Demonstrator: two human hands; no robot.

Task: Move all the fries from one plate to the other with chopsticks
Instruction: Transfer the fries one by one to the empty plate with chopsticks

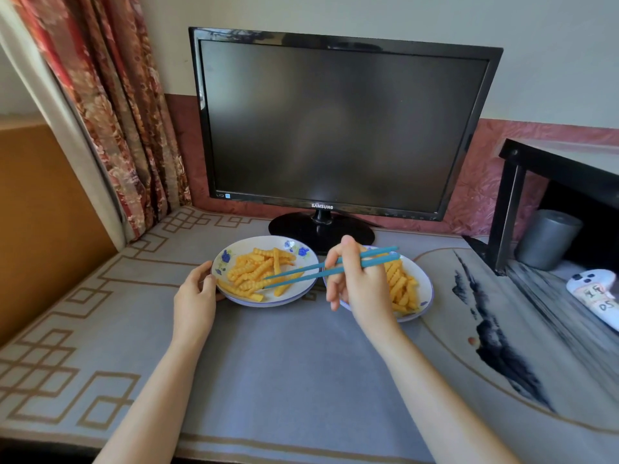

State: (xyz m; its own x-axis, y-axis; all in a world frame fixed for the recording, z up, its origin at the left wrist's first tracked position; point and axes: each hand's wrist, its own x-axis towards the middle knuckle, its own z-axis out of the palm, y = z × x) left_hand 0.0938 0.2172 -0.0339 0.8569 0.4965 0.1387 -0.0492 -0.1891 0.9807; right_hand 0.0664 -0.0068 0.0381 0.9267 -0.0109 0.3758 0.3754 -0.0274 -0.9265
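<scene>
**A:** What do the fries look like?

**B:** The fries [259,271] are crinkle-cut sticks, ridged and bright orange-yellow. They are heaped crosswise on the left plate [291,298], just in front of the monitor [335,128], beside the left of its stand. More fries [400,286] lie on the right plate [427,289], in front of the monitor's right half.

**A:** And the materials?

**B:** Both plates are round, shallow and glossy white, and the left one has blue flowers at its rim. The chopsticks [321,271] are slim, smooth and teal. Everything sits on a grey cloth mat [284,363] with a tan fretwork border.

**A:** How do the hands stand?

**B:** The right hand [355,279] grips the chopsticks near their thick ends, fingers curled round them. The tips are slightly parted and reach over the left heap. I cannot tell whether they pinch a fry. The left hand [196,296] holds the left plate's outer rim, thumb on top.
</scene>
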